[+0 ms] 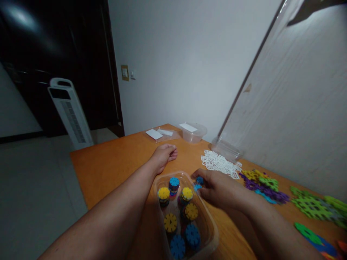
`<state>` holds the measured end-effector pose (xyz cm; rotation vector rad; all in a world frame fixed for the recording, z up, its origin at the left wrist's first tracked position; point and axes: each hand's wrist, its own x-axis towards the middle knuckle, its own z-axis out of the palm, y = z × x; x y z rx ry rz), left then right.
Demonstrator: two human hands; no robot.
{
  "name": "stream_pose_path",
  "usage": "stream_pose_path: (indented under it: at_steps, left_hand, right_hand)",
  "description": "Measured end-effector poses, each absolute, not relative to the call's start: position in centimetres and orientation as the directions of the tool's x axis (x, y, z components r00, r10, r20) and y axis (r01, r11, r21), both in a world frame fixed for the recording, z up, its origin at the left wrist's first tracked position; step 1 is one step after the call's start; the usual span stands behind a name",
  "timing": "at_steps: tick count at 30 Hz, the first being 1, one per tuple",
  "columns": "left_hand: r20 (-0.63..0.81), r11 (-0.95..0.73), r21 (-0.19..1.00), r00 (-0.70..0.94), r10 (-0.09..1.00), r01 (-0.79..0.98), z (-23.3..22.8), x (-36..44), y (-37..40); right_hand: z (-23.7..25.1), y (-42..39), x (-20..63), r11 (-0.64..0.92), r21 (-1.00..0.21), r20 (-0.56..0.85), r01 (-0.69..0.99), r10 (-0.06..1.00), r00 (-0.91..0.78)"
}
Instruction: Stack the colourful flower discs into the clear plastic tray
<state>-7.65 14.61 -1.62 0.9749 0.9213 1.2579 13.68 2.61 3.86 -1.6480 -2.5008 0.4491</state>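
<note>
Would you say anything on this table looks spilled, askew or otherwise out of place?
Nothing looks damaged. The white lattice pieces lie in a loose, spilled-looking heap by a tipped clear tub. In the clear container, the disc stacks stand upright. The right hand holds blue discs at its rim.

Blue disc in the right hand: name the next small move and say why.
Probably lower the blue disc into the clear tub. The right hand pinches it at the far rim, stacks of discs stand inside, and the left hand rests on the table.
</note>
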Motion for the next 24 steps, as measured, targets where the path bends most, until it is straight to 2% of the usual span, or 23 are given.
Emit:
stream_pose_path:
  at_steps: [5,18,24]
  left_hand:
    - [-0.025,0.054,0.946,0.093,0.995,-0.321,-1.7,-7.6,14.6]
    - [-0.030,0.058,0.949,0.094,0.995,-0.309,-1.4,-7.5,14.5]
    - [-0.045,0.070,0.952,0.091,0.995,-0.296,-1.4,-7.4,14.6]
  right_hand:
    - [3.7,2.7,13.7,0.383,-0.305,-0.075,0.872,0.903,-0.422]
    - [4.6,2.2,12.5,0.099,-0.066,-0.146,0.993,0.983,-0.108]
    - [4.2,2.7,12.4,0.076,-0.132,-0.190,0.988,0.977,-0.100]
